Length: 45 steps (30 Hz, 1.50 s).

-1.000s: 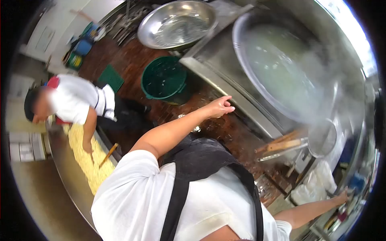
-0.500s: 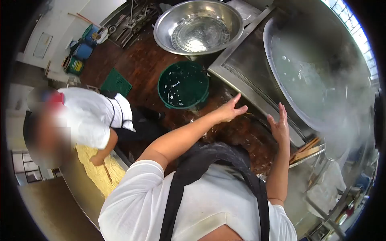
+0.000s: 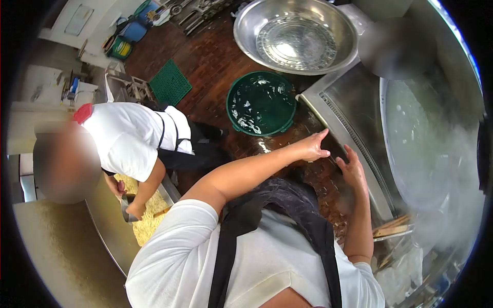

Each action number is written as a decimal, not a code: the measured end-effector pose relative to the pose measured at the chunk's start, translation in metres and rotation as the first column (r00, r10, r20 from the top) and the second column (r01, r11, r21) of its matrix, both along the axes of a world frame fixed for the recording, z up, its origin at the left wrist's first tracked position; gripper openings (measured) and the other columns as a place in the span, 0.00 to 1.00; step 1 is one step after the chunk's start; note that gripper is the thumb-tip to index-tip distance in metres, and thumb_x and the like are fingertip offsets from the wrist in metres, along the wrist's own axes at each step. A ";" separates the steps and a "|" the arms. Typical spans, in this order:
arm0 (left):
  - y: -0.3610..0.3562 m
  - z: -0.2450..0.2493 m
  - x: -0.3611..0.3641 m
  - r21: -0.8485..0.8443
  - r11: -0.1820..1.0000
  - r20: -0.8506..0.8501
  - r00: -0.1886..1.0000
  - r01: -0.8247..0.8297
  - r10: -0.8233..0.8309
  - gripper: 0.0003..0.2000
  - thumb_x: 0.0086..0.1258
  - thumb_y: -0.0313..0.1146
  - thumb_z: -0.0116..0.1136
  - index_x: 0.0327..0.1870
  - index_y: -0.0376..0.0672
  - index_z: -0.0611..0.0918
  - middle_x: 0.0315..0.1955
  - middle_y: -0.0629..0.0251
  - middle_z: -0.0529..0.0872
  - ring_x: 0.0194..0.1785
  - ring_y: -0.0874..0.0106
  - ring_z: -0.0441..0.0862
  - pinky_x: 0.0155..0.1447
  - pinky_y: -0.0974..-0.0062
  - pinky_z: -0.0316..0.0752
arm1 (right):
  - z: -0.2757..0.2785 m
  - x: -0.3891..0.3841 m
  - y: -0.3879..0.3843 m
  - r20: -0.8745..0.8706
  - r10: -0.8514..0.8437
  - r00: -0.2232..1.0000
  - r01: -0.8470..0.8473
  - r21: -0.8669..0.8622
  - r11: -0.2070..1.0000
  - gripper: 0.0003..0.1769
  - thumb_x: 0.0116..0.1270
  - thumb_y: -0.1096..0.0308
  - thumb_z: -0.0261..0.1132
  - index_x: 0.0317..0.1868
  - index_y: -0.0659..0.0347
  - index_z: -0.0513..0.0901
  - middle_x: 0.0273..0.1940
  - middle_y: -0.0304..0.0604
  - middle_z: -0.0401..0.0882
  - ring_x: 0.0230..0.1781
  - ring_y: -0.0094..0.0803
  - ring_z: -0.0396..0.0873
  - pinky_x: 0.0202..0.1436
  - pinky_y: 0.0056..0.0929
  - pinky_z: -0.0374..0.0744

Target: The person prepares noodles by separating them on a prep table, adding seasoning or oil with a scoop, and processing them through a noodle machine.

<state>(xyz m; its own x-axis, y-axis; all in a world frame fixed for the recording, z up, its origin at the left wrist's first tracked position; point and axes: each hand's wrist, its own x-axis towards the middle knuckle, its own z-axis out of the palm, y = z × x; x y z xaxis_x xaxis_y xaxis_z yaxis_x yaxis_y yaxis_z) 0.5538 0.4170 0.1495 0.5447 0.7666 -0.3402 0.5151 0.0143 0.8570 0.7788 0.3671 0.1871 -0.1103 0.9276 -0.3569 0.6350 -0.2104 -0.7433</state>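
My left hand [image 3: 312,147] is held out over the brown floor, empty, with its fingers apart. Close to its right, my right hand [image 3: 352,168] is raised with nothing in it and its fingers spread. The two hands do not touch. Both are near the metal edge of a steel counter [image 3: 343,129]. Beyond my left hand stands a round green tub [image 3: 263,104] with dark liquid in it. To the right, a large steaming vat [image 3: 418,138] holds cloudy greenish liquid.
A co-worker [image 3: 134,136] in white bends at the left over a metal trough [image 3: 105,218] of yellow shreds [image 3: 148,226], holding a metal container [image 3: 128,209]. A big steel bowl [image 3: 298,38] stands at the top. Wooden-handled tools [image 3: 393,228] lie at the lower right.
The view has shifted, so the tub and bowl appear farther right. My hands are closer together. The co-worker now has a metal container in hand over the trough.
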 end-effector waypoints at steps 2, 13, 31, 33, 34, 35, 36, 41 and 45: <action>0.008 -0.002 -0.029 -0.003 0.996 -0.031 0.995 -0.092 0.092 0.49 0.67 0.49 0.65 0.79 0.31 0.50 0.74 0.34 0.60 0.78 0.51 0.61 0.78 0.65 0.58 | 0.007 -0.023 0.023 0.010 0.052 0.999 -0.052 0.036 0.998 0.34 0.68 0.62 0.68 0.71 0.65 0.68 0.68 0.60 0.70 0.71 0.54 0.68 0.73 0.43 0.68; 0.103 -0.026 -0.171 -0.010 0.993 -0.032 0.993 -0.115 0.115 0.48 0.65 0.50 0.67 0.79 0.35 0.54 0.74 0.37 0.62 0.77 0.49 0.62 0.77 0.63 0.61 | 0.015 -0.217 0.092 0.057 0.031 0.998 -0.037 0.094 0.995 0.35 0.68 0.61 0.69 0.73 0.58 0.68 0.69 0.50 0.71 0.67 0.45 0.73 0.65 0.41 0.75; 0.205 -0.017 -0.265 0.142 0.990 -0.055 0.998 0.015 -0.007 0.44 0.66 0.43 0.65 0.75 0.25 0.57 0.69 0.34 0.68 0.74 0.46 0.64 0.76 0.61 0.62 | 0.030 -0.280 0.159 0.074 -0.064 0.995 0.058 0.071 0.996 0.32 0.68 0.62 0.69 0.69 0.61 0.71 0.67 0.55 0.72 0.65 0.50 0.74 0.67 0.42 0.74; 0.224 -0.009 -0.283 0.113 0.993 -0.089 0.996 -0.018 0.029 0.44 0.67 0.44 0.65 0.76 0.28 0.56 0.71 0.34 0.64 0.76 0.46 0.62 0.77 0.62 0.60 | 0.026 -0.287 0.173 0.069 -0.017 0.997 0.012 0.069 0.998 0.31 0.68 0.63 0.69 0.69 0.61 0.72 0.66 0.56 0.73 0.65 0.50 0.75 0.66 0.42 0.75; 0.233 -0.008 -0.295 0.103 0.994 -0.063 0.997 -0.031 0.038 0.44 0.67 0.44 0.65 0.76 0.28 0.56 0.71 0.34 0.65 0.76 0.46 0.62 0.77 0.62 0.60 | 0.025 -0.293 0.179 0.064 -0.024 0.998 0.020 0.071 0.997 0.31 0.67 0.63 0.70 0.68 0.62 0.73 0.66 0.57 0.73 0.65 0.51 0.74 0.67 0.42 0.74; 0.240 -0.012 -0.307 0.121 0.991 -0.033 0.997 -0.063 0.068 0.44 0.67 0.44 0.66 0.76 0.29 0.57 0.70 0.33 0.65 0.75 0.46 0.64 0.77 0.61 0.61 | 0.020 -0.299 0.187 0.066 -0.002 0.998 -0.003 0.067 0.998 0.31 0.67 0.63 0.70 0.68 0.62 0.73 0.66 0.57 0.73 0.66 0.51 0.74 0.67 0.42 0.74; 0.249 -0.017 -0.322 0.081 0.992 0.016 0.995 -0.100 0.099 0.44 0.66 0.45 0.66 0.76 0.30 0.57 0.71 0.34 0.65 0.75 0.46 0.64 0.77 0.61 0.61 | 0.013 -0.305 0.195 0.071 0.018 0.997 -0.023 0.063 0.998 0.31 0.67 0.64 0.70 0.68 0.63 0.73 0.66 0.57 0.73 0.66 0.51 0.74 0.68 0.42 0.73; 0.289 -0.004 -0.427 -0.011 0.971 0.100 0.966 -0.240 0.239 0.41 0.69 0.43 0.67 0.77 0.35 0.58 0.73 0.38 0.65 0.73 0.51 0.70 0.74 0.63 0.66 | 0.041 -0.384 0.254 0.099 0.134 0.986 -0.139 0.055 0.989 0.32 0.66 0.64 0.71 0.67 0.66 0.73 0.67 0.59 0.71 0.69 0.53 0.70 0.71 0.42 0.70; 0.314 -0.035 -0.526 -0.316 0.860 0.273 0.829 -0.401 0.487 0.38 0.72 0.38 0.66 0.79 0.45 0.58 0.72 0.48 0.70 0.65 0.65 0.77 0.65 0.66 0.75 | 0.060 -0.473 0.302 0.207 0.208 0.956 -0.222 0.044 0.974 0.31 0.66 0.64 0.70 0.67 0.67 0.73 0.67 0.61 0.70 0.69 0.56 0.69 0.72 0.43 0.69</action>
